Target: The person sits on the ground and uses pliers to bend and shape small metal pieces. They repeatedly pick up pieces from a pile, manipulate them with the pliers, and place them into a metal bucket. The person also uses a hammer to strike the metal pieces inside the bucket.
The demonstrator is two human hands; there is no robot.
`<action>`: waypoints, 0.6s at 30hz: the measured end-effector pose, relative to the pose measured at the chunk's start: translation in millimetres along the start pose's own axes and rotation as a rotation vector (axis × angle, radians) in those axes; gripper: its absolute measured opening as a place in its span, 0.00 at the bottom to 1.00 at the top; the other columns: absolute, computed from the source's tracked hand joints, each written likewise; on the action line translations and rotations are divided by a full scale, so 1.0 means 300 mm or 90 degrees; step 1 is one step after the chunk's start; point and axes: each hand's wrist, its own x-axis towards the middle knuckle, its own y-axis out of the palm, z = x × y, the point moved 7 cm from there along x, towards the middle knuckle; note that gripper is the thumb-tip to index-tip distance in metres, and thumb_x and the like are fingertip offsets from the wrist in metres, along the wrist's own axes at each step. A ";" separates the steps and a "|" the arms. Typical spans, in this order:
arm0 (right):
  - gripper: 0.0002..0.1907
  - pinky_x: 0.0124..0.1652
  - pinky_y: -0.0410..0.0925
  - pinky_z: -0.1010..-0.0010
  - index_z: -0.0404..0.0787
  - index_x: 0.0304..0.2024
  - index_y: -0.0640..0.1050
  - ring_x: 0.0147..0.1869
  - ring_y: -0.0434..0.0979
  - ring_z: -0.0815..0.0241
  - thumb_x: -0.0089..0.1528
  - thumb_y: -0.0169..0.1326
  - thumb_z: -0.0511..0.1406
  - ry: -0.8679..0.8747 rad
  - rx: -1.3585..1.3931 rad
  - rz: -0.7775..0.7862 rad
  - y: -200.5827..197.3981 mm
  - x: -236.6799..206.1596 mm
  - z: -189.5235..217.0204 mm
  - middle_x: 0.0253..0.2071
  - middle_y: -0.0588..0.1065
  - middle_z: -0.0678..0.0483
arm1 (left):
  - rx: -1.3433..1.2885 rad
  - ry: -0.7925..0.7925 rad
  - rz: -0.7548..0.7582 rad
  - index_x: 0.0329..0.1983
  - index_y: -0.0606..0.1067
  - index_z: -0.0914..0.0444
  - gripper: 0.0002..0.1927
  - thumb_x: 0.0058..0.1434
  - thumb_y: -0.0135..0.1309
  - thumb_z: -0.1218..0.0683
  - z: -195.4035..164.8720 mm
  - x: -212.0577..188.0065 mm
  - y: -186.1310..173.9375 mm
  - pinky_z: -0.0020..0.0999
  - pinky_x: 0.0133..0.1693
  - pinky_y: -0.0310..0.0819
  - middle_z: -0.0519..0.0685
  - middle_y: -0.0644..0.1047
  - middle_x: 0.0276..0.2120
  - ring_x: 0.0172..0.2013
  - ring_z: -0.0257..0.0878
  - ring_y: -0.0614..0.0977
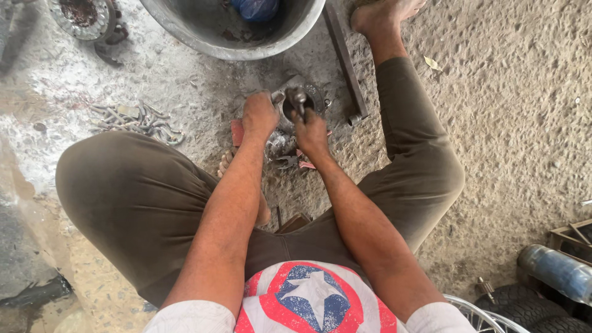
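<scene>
Round metal hub part (pixel 308 98): grey, greasy, dish-shaped with a dark central opening; set flat on the dirt floor (pixel 505 123) between the knees, close in front of the body, probably so both arms bear down on it from above. Rests partly on red scraps (pixel 237 131) and crumpled foil-like pieces (pixel 279 145), perhaps as a pad against the grit.

Short metal tool (pixel 300 100): dark shaft with rounded head, standing nearly upright in or just over the central opening; exact seat in the opening not discernible.

Right hand (pixel 311 131): closed in a fist around the lower shaft of the tool, fingers fully wrapped, no gap showing; held low, seemingly to keep the shaft steady and plumb.

Left hand (pixel 259 116): curled tight over the left rim of the hub part, gripping a pale metal piece (pixel 279 95) that juts toward the centre; pressed down, apparently to stop the part from shifting or turning.

Bare foot (pixel 227 163): tucked just beside the red scraps, under the left forearm.

Flat steel bar (pixel 345 61): lying on the floor just right of the hub part, apart from it.

Large metal basin (pixel 234 31): above the hub part, holding a blue bag (pixel 256 9).

Pile of bent metal pieces (pixel 139 120): well to the left.

Rusty round part (pixel 80 15): top left corner.

Spoked wheel rim (pixel 481 314), tyre (pixel 524 305), plastic bottle (pixel 555 271): lower right, well apart.
</scene>
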 end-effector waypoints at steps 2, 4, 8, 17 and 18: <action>0.17 0.29 0.72 0.56 0.36 0.52 0.79 0.27 0.78 0.53 0.69 0.50 0.42 0.062 0.133 0.001 -0.010 -0.001 -0.010 0.29 0.80 0.44 | 0.002 -0.021 0.009 0.33 0.79 0.68 0.08 0.58 0.60 0.56 0.010 0.003 0.006 0.53 0.44 0.75 0.65 0.80 0.33 0.39 0.62 0.82; 0.17 0.33 0.74 0.60 0.35 0.52 0.78 0.34 0.82 0.57 0.71 0.52 0.42 -0.107 0.179 -0.047 -0.039 -0.008 0.061 0.32 0.82 0.47 | 0.000 -0.025 0.005 0.32 0.79 0.67 0.08 0.58 0.60 0.56 0.017 0.004 0.007 0.53 0.44 0.74 0.65 0.80 0.33 0.39 0.62 0.81; 0.18 0.31 0.73 0.66 0.39 0.56 0.77 0.29 0.80 0.62 0.69 0.51 0.42 -0.014 0.144 0.056 0.024 -0.020 0.026 0.32 0.80 0.53 | -0.018 0.008 -0.008 0.32 0.79 0.68 0.07 0.54 0.60 0.58 0.010 -0.007 0.004 0.53 0.43 0.75 0.65 0.81 0.32 0.38 0.62 0.82; 0.17 0.27 0.72 0.63 0.36 0.48 0.80 0.26 0.78 0.60 0.70 0.51 0.42 -0.058 0.173 -0.028 -0.017 0.003 0.014 0.28 0.79 0.52 | 0.020 -0.105 0.114 0.36 0.78 0.68 0.10 0.63 0.57 0.55 0.027 -0.001 0.036 0.48 0.42 0.76 0.61 0.81 0.33 0.37 0.53 0.84; 0.16 0.28 0.72 0.63 0.35 0.48 0.79 0.27 0.79 0.61 0.70 0.51 0.42 -0.090 0.173 -0.035 -0.020 0.003 0.036 0.28 0.79 0.52 | 0.041 -0.110 0.123 0.37 0.78 0.67 0.10 0.63 0.56 0.55 0.029 0.000 0.035 0.47 0.42 0.76 0.61 0.81 0.33 0.37 0.53 0.84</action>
